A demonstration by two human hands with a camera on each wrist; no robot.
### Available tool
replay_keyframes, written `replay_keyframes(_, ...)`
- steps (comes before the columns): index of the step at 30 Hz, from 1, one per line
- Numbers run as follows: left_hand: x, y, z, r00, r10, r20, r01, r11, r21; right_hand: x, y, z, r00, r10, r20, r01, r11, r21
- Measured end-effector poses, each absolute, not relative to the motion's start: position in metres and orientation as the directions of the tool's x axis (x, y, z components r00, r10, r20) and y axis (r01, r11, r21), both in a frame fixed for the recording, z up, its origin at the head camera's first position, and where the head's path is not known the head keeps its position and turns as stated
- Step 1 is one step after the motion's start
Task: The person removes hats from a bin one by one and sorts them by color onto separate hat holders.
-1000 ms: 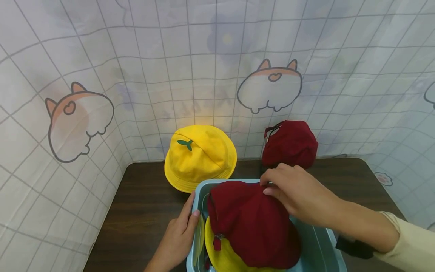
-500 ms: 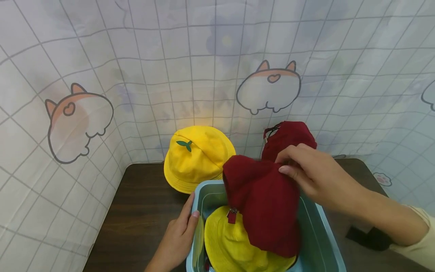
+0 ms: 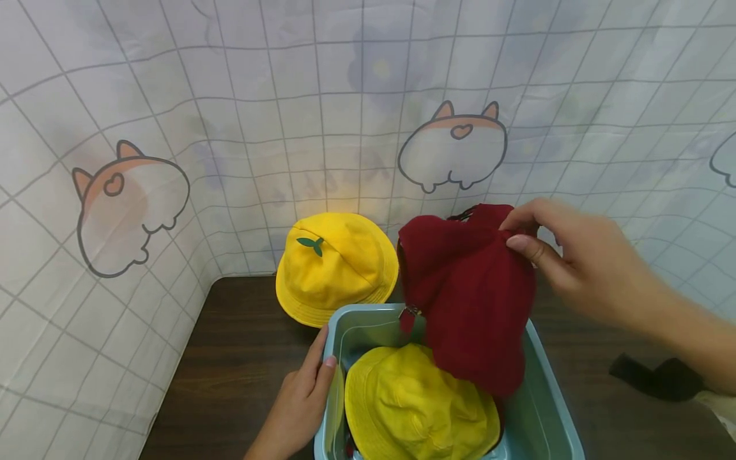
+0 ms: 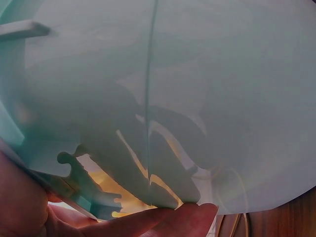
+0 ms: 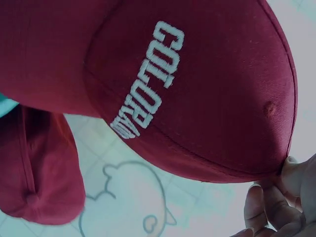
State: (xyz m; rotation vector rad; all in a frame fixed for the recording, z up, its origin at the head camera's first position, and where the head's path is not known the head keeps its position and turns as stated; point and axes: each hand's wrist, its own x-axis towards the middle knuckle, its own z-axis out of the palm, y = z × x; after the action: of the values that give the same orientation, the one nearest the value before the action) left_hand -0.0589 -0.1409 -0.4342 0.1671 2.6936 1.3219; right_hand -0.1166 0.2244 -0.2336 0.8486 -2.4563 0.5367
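Note:
My right hand (image 3: 592, 262) pinches the crown of a maroon baseball cap (image 3: 471, 306) between thumb and fingers. The cap hangs over the far right part of a light blue plastic tub (image 3: 549, 383), its strap buckle dangling on the left. White embroidered letters show on the cap (image 5: 207, 98) in the right wrist view. Against the tub's left side rests my left hand (image 3: 299, 396), fingers straight along the outer wall and thumb at the rim. In the left wrist view, the fingers (image 4: 182, 219) touch the tub wall (image 4: 237, 98). A yellow bucket hat (image 3: 425, 402) lies inside the tub.
Another yellow bucket hat (image 3: 336, 268) with a green sprout stands behind the tub. A second maroon cap (image 5: 39, 168) is mostly hidden behind the held one in the head view. A black band (image 3: 655, 377) shows below the right wrist. A patterned curtain (image 3: 253, 128) borders the dark table (image 3: 230, 358).
My right hand has lifted the maroon cap up and to the right, uncovering more of the yellow hat in the tub. The left hand has stayed at the tub's side.

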Motion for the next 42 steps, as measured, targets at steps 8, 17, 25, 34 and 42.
replay_keyframes(8, -0.058, -0.141, -0.434, -0.984, 0.161, -0.076, 0.038, 0.608, 0.793, -0.125, 0.238, -0.215, -0.712, -0.401, 0.577, -0.578, 0.801, -0.157)
replay_keyframes(17, -0.057, -0.142, -0.435, -0.987, 0.150, -0.059, 0.045, 0.608, 0.792, -0.144, 0.257, -0.201, -0.750, -0.309, 0.586, -0.471, 0.870, -0.145)
replay_keyframes(25, -0.057, -0.142, -0.434, -0.987, 0.157, -0.036, 0.067, 0.608, 0.791, -0.166, 0.271, -0.198, -0.759, -0.271, 0.592, -0.431, 0.891, -0.145)
replay_keyframes(34, -0.057, -0.140, -0.434, -0.988, 0.146, -0.051, 0.050, 0.610, 0.791, -0.197, 0.277, -0.203, -0.759, -0.274, 0.590, -0.443, 0.882, -0.161)
replay_keyframes(42, -0.057, -0.140, -0.432, -0.987, 0.151, -0.047, 0.055, 0.605, 0.794, -0.225, 0.275, -0.217, -0.750, -0.333, 0.571, -0.496, 0.854, -0.153)
